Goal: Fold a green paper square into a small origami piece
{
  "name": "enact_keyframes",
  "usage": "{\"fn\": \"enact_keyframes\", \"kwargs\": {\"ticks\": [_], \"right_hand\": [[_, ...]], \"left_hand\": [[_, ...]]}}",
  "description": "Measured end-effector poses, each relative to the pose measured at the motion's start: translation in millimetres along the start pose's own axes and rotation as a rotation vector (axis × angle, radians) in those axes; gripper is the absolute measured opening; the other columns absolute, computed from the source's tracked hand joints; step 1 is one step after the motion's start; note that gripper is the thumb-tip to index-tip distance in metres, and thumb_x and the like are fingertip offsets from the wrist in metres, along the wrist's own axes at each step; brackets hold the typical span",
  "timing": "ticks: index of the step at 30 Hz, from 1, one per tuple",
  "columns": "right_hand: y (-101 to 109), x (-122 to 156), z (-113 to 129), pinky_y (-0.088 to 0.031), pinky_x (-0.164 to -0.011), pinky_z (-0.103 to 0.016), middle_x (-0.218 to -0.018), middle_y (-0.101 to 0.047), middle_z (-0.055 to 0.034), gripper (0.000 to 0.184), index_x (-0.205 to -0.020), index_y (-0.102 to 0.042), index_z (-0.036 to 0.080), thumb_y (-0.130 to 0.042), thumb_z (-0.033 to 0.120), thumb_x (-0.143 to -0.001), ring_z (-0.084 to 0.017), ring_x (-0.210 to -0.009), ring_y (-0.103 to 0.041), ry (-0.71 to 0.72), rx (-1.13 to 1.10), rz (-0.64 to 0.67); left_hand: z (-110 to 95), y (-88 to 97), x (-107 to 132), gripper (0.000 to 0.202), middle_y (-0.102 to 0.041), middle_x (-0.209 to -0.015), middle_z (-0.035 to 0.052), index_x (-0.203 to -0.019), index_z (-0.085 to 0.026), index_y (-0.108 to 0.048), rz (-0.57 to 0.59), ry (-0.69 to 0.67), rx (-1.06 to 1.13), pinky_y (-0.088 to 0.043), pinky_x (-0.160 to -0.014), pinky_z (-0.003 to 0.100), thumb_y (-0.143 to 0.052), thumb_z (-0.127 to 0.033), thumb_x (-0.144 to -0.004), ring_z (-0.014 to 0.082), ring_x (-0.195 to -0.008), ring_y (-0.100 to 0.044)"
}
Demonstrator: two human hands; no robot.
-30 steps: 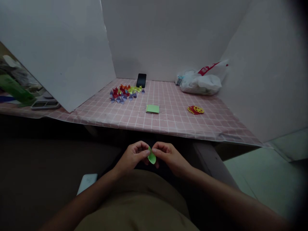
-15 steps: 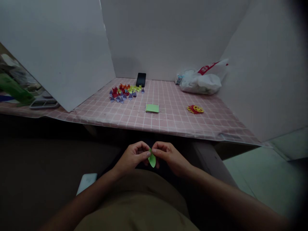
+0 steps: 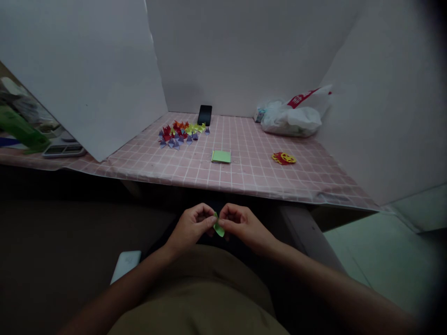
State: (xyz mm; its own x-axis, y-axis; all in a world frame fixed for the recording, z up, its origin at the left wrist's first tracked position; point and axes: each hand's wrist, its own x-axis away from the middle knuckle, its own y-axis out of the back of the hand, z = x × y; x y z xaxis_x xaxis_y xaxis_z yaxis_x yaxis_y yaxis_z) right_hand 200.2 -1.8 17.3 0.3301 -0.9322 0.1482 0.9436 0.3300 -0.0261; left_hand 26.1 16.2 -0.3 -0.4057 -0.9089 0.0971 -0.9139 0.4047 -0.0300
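Note:
Between my hands, over my lap in front of the table edge, is a small piece of green folded paper [image 3: 219,230]. My left hand [image 3: 192,226] pinches it from the left with thumb and fingers. From the other side my right hand [image 3: 244,225] grips it the same way, its thumb pressed on the paper. Fingers cover much of the fold. On the table ahead lies a stack of green paper sheets [image 3: 221,157]. Further back to the left is a cluster of small folded paper figures [image 3: 180,138] in red, orange, yellow and purple.
A black phone [image 3: 205,115] leans at the back of the pink checked table [image 3: 244,174]. To the right are yellow and red cut-outs [image 3: 284,158] and a white plastic bag [image 3: 291,122]. White panels [image 3: 244,56] enclose the table. A white device [image 3: 126,264] lies by my left forearm.
The green paper has turned slightly and less of it shows below my fingers. My right thumb has shifted a little left and down across it.

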Motion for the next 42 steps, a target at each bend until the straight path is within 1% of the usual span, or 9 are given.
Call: {"fn": "enact_keyframes", "kwargs": {"ticks": [6, 9, 11, 15, 17, 20, 25, 37, 42], "right_hand": [[-6.3, 2.2, -5.4, -0.030, -0.051, -0.024, -0.058, -0.049, 0.0034, 0.014, -0.063, -0.048, 0.018, -0.056, 0.011, -0.072, -0.011, -0.056, -0.043, 0.155, 0.476, -0.255], [-8.3, 3.8, -6.1, -0.027, -0.051, -0.024, -0.058, -0.046, 0.0044, 0.015, -0.066, -0.045, 0.019, -0.055, 0.010, -0.072, -0.010, -0.055, -0.041, 0.217, 0.559, -0.278], [-7.8, 4.2, -5.6, -0.029, -0.051, -0.024, -0.060, -0.048, 0.0040, 0.014, -0.068, -0.047, 0.019, -0.057, 0.014, -0.076, -0.011, -0.056, -0.043, 0.216, 0.497, -0.251], [-3.5, 1.9, -4.5, -0.037, -0.052, -0.024, -0.058, -0.054, 0.0024, 0.017, -0.074, -0.051, 0.019, -0.053, 0.031, -0.087, -0.012, -0.053, -0.051, 0.087, 0.162, -0.100], [-1.7, 0.3, -4.6, -0.039, -0.051, -0.024, -0.059, -0.056, 0.0025, 0.022, -0.076, -0.051, 0.018, -0.055, 0.037, -0.087, -0.011, -0.050, -0.052, 0.025, 0.019, -0.032], [-0.8, -1.2, -5.5, -0.040, -0.049, -0.023, -0.062, -0.056, 0.0031, 0.026, -0.076, -0.051, 0.018, -0.065, 0.039, -0.081, -0.009, -0.048, -0.052, -0.014, -0.082, 0.008], [-1.1, -2.3, -7.6, -0.039, -0.046, -0.021, -0.064, -0.055, 0.0039, 0.028, -0.075, -0.051, 0.017, -0.070, 0.038, -0.077, -0.008, -0.048, -0.051, -0.026, -0.110, 0.006], [-0.8, -2.5, -6.9, -0.036, -0.045, -0.021, -0.063, -0.054, 0.0029, 0.022, -0.074, -0.052, 0.018, -0.066, 0.034, -0.076, -0.008, -0.049, -0.047, -0.042, -0.045, -0.026], [-1.1, -1.8, -5.1, -0.034, -0.046, -0.022, -0.060, -0.052, 0.0039, 0.020, -0.069, -0.051, 0.018, -0.067, 0.031, -0.073, -0.008, -0.049, -0.045, -0.060, -0.050, -0.046]], "left_hand": [[2.6, -11.7, 6.4, 0.010, -0.062, -0.068, -0.0005, -0.080, -0.017, -0.062, -0.120, -0.129, -0.254, -0.046, -0.059, 0.025, -0.063, -0.027, -0.082, 0.0140, -0.062, -0.058], [4.1, -15.2, 7.3, 0.008, -0.062, -0.071, 0.0003, -0.079, -0.017, -0.062, -0.169, -0.187, -0.335, -0.045, -0.059, 0.024, -0.062, -0.025, -0.081, 0.0138, -0.063, -0.057], [4.4, -14.9, 6.9, 0.010, -0.062, -0.071, 0.0000, -0.079, -0.017, -0.062, -0.181, -0.170, -0.291, -0.045, -0.059, 0.024, -0.062, -0.027, -0.081, 0.0139, -0.063, -0.057], [3.4, -10.5, 5.2, 0.017, -0.060, -0.069, -0.0014, -0.081, -0.017, -0.059, -0.154, -0.051, -0.084, -0.048, -0.059, 0.025, -0.065, -0.033, -0.079, 0.0138, -0.061, -0.059], [3.2, -8.5, 4.5, 0.019, -0.060, -0.069, -0.0017, -0.081, -0.017, -0.058, -0.131, -0.014, -0.015, -0.049, -0.059, 0.027, -0.066, -0.034, -0.078, 0.0135, -0.060, -0.059], [3.4, -7.4, 3.9, 0.020, -0.060, -0.069, -0.0019, -0.082, -0.016, -0.059, -0.123, -0.004, 0.023, -0.050, -0.059, 0.027, -0.068, -0.034, -0.077, 0.0130, -0.059, -0.058], [3.0, -8.1, 4.3, 0.019, -0.060, -0.069, -0.0015, -0.081, -0.016, -0.060, -0.112, -0.012, 0.013, -0.050, -0.059, 0.027, -0.068, -0.033, -0.077, 0.0129, -0.059, -0.059], [1.7, -5.5, 5.9, 0.018, -0.061, -0.075, -0.0002, -0.085, -0.016, -0.062, -0.006, -0.034, -0.035, -0.048, -0.063, 0.026, -0.062, -0.034, -0.084, 0.0131, -0.065, -0.059], [3.2, -5.6, 6.5, 0.019, -0.061, -0.074, 0.0003, -0.085, -0.016, -0.062, -0.006, -0.036, -0.060, -0.048, -0.063, 0.026, -0.062, -0.035, -0.084, 0.0144, -0.066, -0.059]]}}
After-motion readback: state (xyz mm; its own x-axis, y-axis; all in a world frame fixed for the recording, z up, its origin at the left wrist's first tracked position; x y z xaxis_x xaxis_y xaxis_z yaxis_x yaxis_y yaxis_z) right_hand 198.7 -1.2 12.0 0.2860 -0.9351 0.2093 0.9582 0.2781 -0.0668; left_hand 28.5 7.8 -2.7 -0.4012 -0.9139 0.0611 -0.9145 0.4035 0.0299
